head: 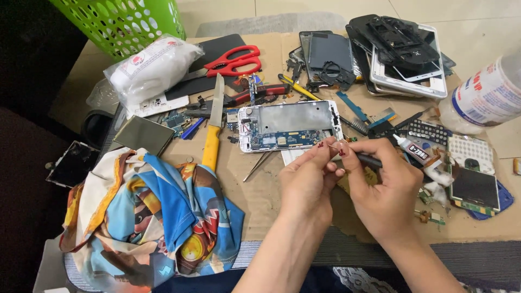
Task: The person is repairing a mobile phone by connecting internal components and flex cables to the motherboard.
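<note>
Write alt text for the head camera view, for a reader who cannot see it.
Two bare hands meet over a cluttered cardboard work surface: the right hand holds a thin dark tool to something tiny pinched in the left hand. Just beyond lie an opened white phone, a yellow-handled knife and red scissors.

Light: bright, even, cast from above.
Shadows: soft, short.
Focus: sharp at centre.
Edges: bottle [488, 95] blurred, stretched.
Left: dark.
</note>
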